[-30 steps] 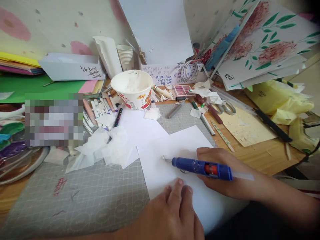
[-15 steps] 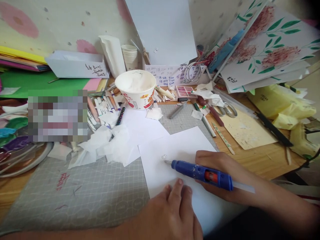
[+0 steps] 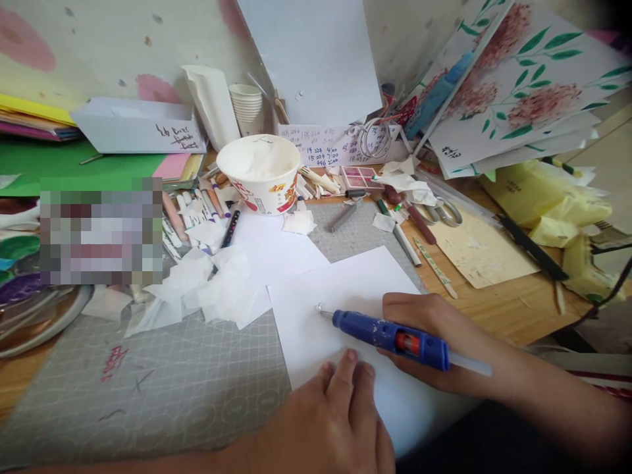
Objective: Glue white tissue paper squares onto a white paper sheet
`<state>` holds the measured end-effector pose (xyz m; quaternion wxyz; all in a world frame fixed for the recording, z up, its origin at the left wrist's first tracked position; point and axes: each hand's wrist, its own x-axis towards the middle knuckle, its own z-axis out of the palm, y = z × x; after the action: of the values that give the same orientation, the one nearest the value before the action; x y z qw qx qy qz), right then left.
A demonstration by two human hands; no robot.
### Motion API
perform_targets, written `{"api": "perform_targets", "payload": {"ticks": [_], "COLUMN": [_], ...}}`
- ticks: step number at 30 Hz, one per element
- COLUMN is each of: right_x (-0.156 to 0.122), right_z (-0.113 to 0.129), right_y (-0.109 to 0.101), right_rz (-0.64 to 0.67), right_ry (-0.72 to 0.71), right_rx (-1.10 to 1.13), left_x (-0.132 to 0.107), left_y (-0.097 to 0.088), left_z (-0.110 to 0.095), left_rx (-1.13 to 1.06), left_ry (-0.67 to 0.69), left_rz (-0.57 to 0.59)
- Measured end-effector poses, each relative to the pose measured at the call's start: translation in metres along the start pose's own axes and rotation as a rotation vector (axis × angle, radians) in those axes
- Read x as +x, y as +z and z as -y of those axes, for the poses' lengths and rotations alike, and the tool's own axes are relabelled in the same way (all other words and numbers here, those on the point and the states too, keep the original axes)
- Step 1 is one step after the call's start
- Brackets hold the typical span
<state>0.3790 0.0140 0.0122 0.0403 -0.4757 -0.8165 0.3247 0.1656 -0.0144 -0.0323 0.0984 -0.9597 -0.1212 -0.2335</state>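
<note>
My right hand (image 3: 424, 336) is closed around a blue hot glue gun (image 3: 380, 332), with a pale glue stick (image 3: 469, 363) sticking out of its back end. The metal nozzle touches or nearly touches a small clear blob of glue (image 3: 319, 307) on a white sheet of paper (image 3: 301, 342). My left hand (image 3: 340, 415) lies on the lower part of that sheet, fingers stretched out and pressing it down. Under the sheet is a grey cutting mat (image 3: 197, 395). A second white sheet (image 3: 281, 240) lies partly beneath the first.
A paper bowl (image 3: 266, 181) stands behind the sheets. Crumpled tissue pieces (image 3: 222, 286) lie left of them. Markers (image 3: 212, 204), a grey pen (image 3: 340, 217), scissors (image 3: 447, 210) and a beige card (image 3: 486, 257) surround the mat. A blurred patch hides things at left.
The whole view has shifted slightly, moving things left in the picture. The nozzle has come closer to the glue blob. My left hand stays on the sheet.
</note>
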Motion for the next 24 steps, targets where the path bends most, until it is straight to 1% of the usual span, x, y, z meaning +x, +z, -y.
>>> {"api": "perform_targets", "payload": {"ticks": [4,11,14,19,22,24], "right_x": [0.0000,0.0006,-0.0006,-0.0011,-0.0014,-0.0017], "right_z": [-0.0058,-0.0062,-0.0065,-0.0050,-0.0029,-0.0016], "right_y": [0.0003,0.0039,0.0059,0.0065,0.0049,0.0043], "right_rz": [-0.017,-0.049,-0.062,-0.038,-0.033,-0.059], "right_ry": [-0.087,-0.125,-0.113,-0.057,-0.076,-0.105], "right_rx": [0.032,0.063,0.022,-0.029,-0.032,-0.048], "left_x": [0.0006,0.0016,0.0020,0.0047,0.0049,0.0044], "left_y": [0.0001,-0.0011,-0.0035,-0.0063,-0.0039,-0.0011], "left_z": [0.0003,0.0032,0.0033,0.0017,-0.0007,-0.0030], "left_rx": [0.001,0.003,-0.011,-0.002,-0.002,-0.003], "left_ry": [0.000,0.023,0.033,0.011,-0.003,-0.018], "left_rz": [0.005,0.030,0.060,0.037,0.034,-0.002]}}
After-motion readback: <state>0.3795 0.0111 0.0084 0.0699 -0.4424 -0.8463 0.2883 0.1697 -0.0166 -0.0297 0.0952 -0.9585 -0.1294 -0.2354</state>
